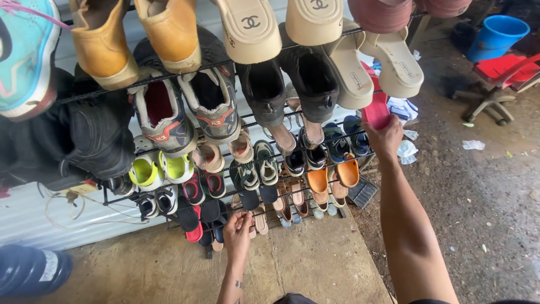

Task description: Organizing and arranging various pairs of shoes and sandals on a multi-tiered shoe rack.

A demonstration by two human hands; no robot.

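I look down a tall black wire shoe rack packed with pairs of shoes. My right hand grips a red sandal at the rack's right end, beside a pair of beige slides. My left hand reaches to the bottom shelf and touches a tan sandal next to dark slippers. Grey and red sneakers, black shoes, tan boots and orange slip-ons fill the shelves.
The rack stands against a corrugated metal wall on a concrete slab. A blue bucket and a red swivel chair stand at the far right on dirt ground strewn with paper scraps. A dark shoe lies bottom left.
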